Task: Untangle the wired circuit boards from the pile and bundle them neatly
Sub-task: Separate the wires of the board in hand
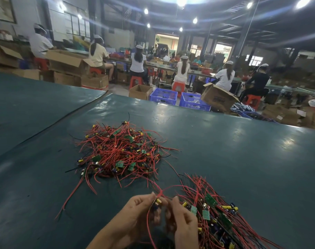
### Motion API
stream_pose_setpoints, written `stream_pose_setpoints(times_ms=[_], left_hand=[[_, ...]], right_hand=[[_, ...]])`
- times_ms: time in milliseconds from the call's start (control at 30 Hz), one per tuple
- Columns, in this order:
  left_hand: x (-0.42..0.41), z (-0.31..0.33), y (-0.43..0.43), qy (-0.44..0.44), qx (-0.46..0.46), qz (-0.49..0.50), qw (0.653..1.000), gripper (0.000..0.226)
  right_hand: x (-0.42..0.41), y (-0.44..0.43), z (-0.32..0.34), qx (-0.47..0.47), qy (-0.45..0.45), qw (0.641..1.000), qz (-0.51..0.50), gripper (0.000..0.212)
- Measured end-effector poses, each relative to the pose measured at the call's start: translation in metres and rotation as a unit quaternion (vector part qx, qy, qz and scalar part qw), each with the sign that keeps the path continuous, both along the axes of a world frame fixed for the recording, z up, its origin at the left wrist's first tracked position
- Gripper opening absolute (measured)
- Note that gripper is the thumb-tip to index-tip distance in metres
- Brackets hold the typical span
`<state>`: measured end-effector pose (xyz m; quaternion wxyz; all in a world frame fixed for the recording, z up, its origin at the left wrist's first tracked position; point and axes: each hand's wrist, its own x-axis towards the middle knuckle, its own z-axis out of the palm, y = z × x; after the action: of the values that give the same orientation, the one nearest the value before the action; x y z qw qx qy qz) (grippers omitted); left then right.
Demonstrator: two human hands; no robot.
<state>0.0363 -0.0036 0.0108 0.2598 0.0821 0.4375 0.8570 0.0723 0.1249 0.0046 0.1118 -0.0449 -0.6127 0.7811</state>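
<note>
Head view: beyond and left of the fingers, the tangled pile (pixel 120 151) is kept loose on the table (pixel 225 150), presumably so single pieces can be drawn free. One circuit board (pixel 158 202) is pinched by the left hand (pixel 140 211), fingers curled; the right hand (pixel 182 219) is curled beside it, its grip blurred. Just right of the fingers, the sorted bundle (pixel 217 218) is laid with wires aligned.

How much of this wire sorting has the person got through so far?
Partway, at a guess. Done: a straightened batch lies at the right, wires running one way, no tie visible. In hand: the left hand pinches one wired board while the right hand, blurred, works at it. Left: the tangled pile beyond, a sizeable heap.
</note>
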Motion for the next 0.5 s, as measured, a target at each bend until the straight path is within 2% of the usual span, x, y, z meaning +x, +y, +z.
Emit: stream_pose_setpoints(times_ms=[67, 133, 200, 333, 500], left_hand=[[-0.002, -0.003, 0.002, -0.021, -0.005, -0.034, 0.999, 0.043], [-0.004, -0.004, -0.001, -0.051, -0.014, -0.055, 0.997, 0.044], [-0.004, -0.002, -0.002, -0.068, -0.015, -0.075, 0.995, 0.031], [-0.003, 0.001, 0.006, -0.106, -0.035, -0.04, 0.993, 0.014], [0.001, -0.001, 0.009, -0.068, -0.023, 0.001, 0.997, 0.031]], right_hand=[[0.002, -0.002, 0.0, 0.007, 0.018, 1.0, 0.018, 0.035], [0.004, -0.004, 0.003, -0.036, 0.01, 0.999, 0.039, 0.036], [0.005, -0.004, 0.005, -0.072, -0.011, 0.996, 0.055, 0.038], [0.001, -0.002, 0.004, -0.081, -0.032, 0.996, 0.025, 0.029], [-0.005, 0.003, -0.004, -0.041, -0.03, 0.996, -0.07, 0.027]])
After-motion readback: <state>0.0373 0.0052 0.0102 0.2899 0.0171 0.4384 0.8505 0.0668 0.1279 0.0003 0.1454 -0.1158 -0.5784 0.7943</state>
